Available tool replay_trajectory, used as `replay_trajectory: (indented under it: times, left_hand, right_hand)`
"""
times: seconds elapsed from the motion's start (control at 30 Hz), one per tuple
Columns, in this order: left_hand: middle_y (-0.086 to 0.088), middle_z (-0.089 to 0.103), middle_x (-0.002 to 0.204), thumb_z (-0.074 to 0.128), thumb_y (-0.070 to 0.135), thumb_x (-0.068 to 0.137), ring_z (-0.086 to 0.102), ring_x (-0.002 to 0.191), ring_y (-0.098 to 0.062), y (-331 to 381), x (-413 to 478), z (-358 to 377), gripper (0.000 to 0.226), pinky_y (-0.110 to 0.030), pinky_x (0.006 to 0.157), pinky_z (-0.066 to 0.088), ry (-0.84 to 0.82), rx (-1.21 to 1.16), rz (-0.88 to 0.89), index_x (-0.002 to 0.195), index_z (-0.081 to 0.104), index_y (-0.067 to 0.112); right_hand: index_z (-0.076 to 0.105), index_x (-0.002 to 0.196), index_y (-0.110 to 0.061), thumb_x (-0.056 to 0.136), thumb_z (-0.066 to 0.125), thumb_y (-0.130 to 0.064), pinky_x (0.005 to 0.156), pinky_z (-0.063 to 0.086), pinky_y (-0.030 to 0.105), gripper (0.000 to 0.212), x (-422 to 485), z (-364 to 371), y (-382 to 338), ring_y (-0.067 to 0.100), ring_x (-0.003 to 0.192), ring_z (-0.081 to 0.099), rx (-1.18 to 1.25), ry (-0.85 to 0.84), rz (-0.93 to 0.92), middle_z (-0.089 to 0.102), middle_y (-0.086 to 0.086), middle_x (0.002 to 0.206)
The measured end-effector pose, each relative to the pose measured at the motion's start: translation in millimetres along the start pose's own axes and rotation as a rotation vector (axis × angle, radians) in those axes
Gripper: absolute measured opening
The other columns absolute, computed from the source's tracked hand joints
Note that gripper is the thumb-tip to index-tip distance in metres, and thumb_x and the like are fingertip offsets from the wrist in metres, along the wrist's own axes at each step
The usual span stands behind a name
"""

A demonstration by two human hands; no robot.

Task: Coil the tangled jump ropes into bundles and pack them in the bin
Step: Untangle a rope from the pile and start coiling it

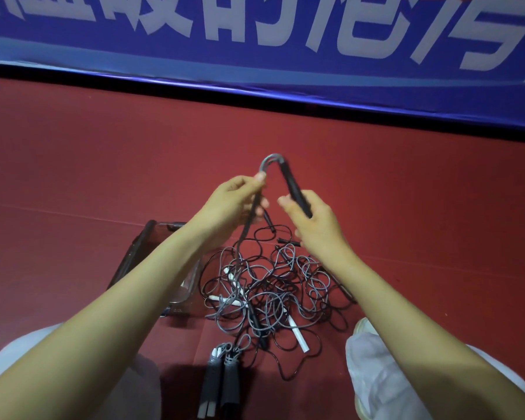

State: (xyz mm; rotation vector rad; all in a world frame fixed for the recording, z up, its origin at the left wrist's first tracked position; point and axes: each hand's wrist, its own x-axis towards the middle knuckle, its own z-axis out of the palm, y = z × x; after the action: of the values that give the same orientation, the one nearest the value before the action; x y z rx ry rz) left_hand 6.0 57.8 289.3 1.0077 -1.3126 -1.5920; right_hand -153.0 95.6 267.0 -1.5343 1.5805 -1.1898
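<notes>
Nearest the lens, two bare forearms rise from the bottom corners over knees in pale cloth; at lower left of centre the clear bin (140, 247) stands on the red floor (73, 165), half hidden under the left forearm, and its contents cannot be made out; at bottom centre one finished bundle (222, 377) lies with its grey handles side by side, long axis running toward the bottom edge. Above it the left hand (234, 201) pinches the grey rope (270, 160) between thumb and forefinger, the other fingers loosely curled behind; the rope arches over at mid-frame and also drops from the pinch into the tangle (273, 286), which sprawls on the floor just right of the bin. The black handle (297, 192) slants from upper left to lower right, its rope end pointing up toward the banner (255, 40); the right hand (312, 219) wraps its fingers round the lower end. The step looks like freeing this rope to start a coil; it should go best with the handle steady, the left pinch sliding along the cord, and loops lifted clear rather than tugged, since pulling may tighten knots. A white handle (299, 334) lies in the tangle's lower right.
</notes>
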Motion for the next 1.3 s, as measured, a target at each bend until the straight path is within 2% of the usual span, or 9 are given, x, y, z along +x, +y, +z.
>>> replay_trajectory:
  times: [0.17, 0.3, 0.43, 0.53, 0.63, 0.8, 0.93, 1.1, 1.3]
  left_hand:
    - [0.0, 0.063, 0.068, 0.051, 0.023, 0.098, 0.058, 0.057, -0.009, -13.6, -15.0, 24.5, 0.018, -0.021, 0.061, 0.053, -0.21, -0.066, -0.124, 0.09, 0.06, 0.009]
    - [-0.003, 0.067, 0.071, 0.056, 0.009, 0.093, 0.063, 0.061, -0.01, -27.4, -22.5, 40.1, 0.008, -0.024, 0.066, 0.058, -0.208, -0.18, -0.181, 0.086, 0.06, 0.006]
    - [-0.007, 0.068, 0.068, 0.061, 0.008, 0.089, 0.067, 0.061, -0.014, -32.6, -24.2, 41.4, 0.007, -0.025, 0.066, 0.059, -0.136, -0.239, -0.267, 0.084, 0.061, 0.004]
    - [-0.009, 0.065, 0.069, 0.064, 0.007, 0.087, 0.067, 0.061, -0.013, -33.3, -23.2, 37.2, 0.006, -0.024, 0.066, 0.059, -0.095, -0.218, -0.293, 0.084, 0.06, 0.004]
    - [-0.007, 0.065, 0.071, 0.066, 0.008, 0.086, 0.066, 0.062, -0.011, -34.5, -23.2, 34.4, 0.007, -0.023, 0.067, 0.059, -0.116, -0.176, -0.311, 0.087, 0.059, 0.006]
    - [-0.002, 0.06, 0.102, 0.07, 0.004, 0.082, 0.059, 0.086, -0.012, -20.4, -14.6, 22.6, 0.035, -0.026, 0.071, 0.044, 0.018, 0.039, -0.188, 0.113, 0.056, 0.011]
    - [0.003, 0.059, 0.082, 0.062, 0.029, 0.093, 0.051, 0.065, -0.007, -2.3, -7.8, 9.4, 0.019, -0.022, 0.066, 0.043, 0.166, 0.15, 0.114, 0.105, 0.062, 0.015]
    - [-0.006, 0.061, 0.079, 0.056, 0.024, 0.098, 0.05, 0.054, -0.008, 4.9, -5.5, 0.4, 0.018, -0.019, 0.055, 0.042, 0.226, 0.01, 0.127, 0.087, 0.058, 0.011]
    - [0.0, 0.064, 0.068, 0.059, 0.0, 0.091, 0.05, 0.052, -0.005, 13.4, -4.8, -10.2, 0.009, -0.014, 0.053, 0.041, 0.208, -0.226, 0.051, 0.091, 0.055, 0.007]
  right_hand:
    - [0.052, 0.093, -0.014, 0.098, 0.051, -0.032, 0.034, 0.023, 0.018, 0.019, 17.4, -13.0, -9.7, 0.007, 0.038, 0.031, 0.747, 0.213, 0.078, 0.043, -0.004, 0.058]
    - [0.051, 0.088, -0.015, 0.095, 0.053, -0.039, 0.036, 0.026, 0.02, 0.025, 20.7, -7.0, -10.1, 0.008, 0.038, 0.034, 0.954, 0.299, 0.103, 0.042, -0.001, 0.057]
    - [0.053, 0.093, -0.015, 0.084, 0.066, -0.031, 0.038, 0.028, 0.019, 0.022, 18.8, 3.0, -11.0, 0.007, 0.041, 0.036, 1.1, 0.181, 0.136, 0.046, -0.002, 0.063]
    - [0.051, 0.087, -0.016, 0.091, 0.062, -0.013, 0.04, 0.03, 0.019, 0.013, 18.6, 5.2, -10.9, 0.007, 0.043, 0.036, 1.062, 0.11, 0.122, 0.04, -0.004, 0.058]
    - [0.047, 0.084, -0.016, 0.093, 0.061, -0.015, 0.044, 0.036, 0.02, 0.016, 18.1, 8.3, -10.7, 0.009, 0.046, 0.038, 1.051, 0.09, 0.146, 0.036, -0.005, 0.056]
    - [0.045, 0.088, -0.014, 0.096, 0.058, -0.014, 0.04, 0.03, 0.019, 0.015, 17.6, 7.4, -8.2, 0.007, 0.042, 0.034, 0.911, 0.002, 0.167, 0.037, -0.004, 0.057]
    - [0.048, 0.098, -0.011, 0.094, 0.06, -0.011, 0.041, 0.033, 0.023, 0.013, 11.0, 15.5, -4.0, 0.01, 0.042, 0.037, 0.446, -0.139, 0.111, 0.043, 0.0, 0.063]
    - [0.051, 0.103, -0.013, 0.087, 0.069, -0.024, 0.052, 0.034, 0.028, 0.027, 3.6, 24.2, 4.4, 0.013, 0.053, 0.042, -0.164, -0.156, -0.019, 0.048, -0.002, 0.069]
    - [0.049, 0.099, -0.027, 0.085, 0.072, -0.027, 0.052, 0.048, 0.027, 0.026, -1.6, 16.0, 4.6, 0.011, 0.048, 0.056, -0.128, -0.27, 0.003, 0.059, 0.001, 0.061]
